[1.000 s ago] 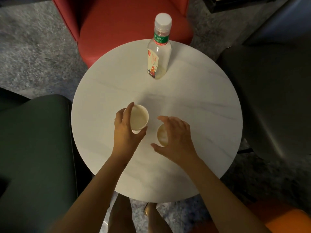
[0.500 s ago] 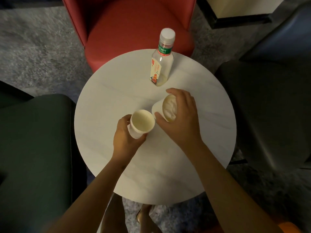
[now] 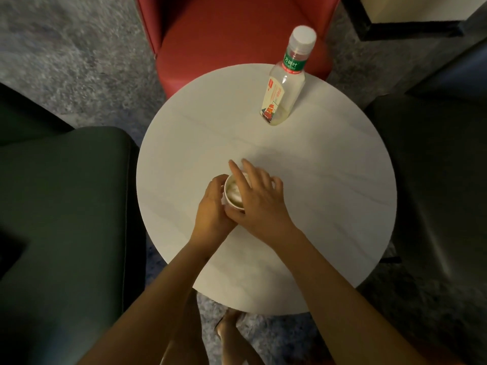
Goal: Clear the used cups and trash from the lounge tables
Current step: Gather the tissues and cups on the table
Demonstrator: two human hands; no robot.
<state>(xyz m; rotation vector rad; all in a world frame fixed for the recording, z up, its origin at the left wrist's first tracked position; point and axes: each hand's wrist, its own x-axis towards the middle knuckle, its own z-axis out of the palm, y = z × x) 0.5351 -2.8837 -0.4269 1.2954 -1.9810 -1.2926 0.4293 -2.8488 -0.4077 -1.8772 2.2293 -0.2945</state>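
Paper cup [image 3: 234,195], left hand [image 3: 212,209] grip curled round its side, right hand [image 3: 259,200] laid over rim, fingers straight, holding nothing

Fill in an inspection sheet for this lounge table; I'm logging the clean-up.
Surface: round white table, marbled, no spills seen.
Job's things: cup near the middle, between both hands; capped bottle upright by the far edge, nearly empty.
Clutter: nothing seen.
Grippers: left hand grips the cup's side; right hand lies over its rim, fingers mostly straight.
Cables: nothing seen.
Surroundings: red chair beyond, green chair left, dark chair right, grey carpet.
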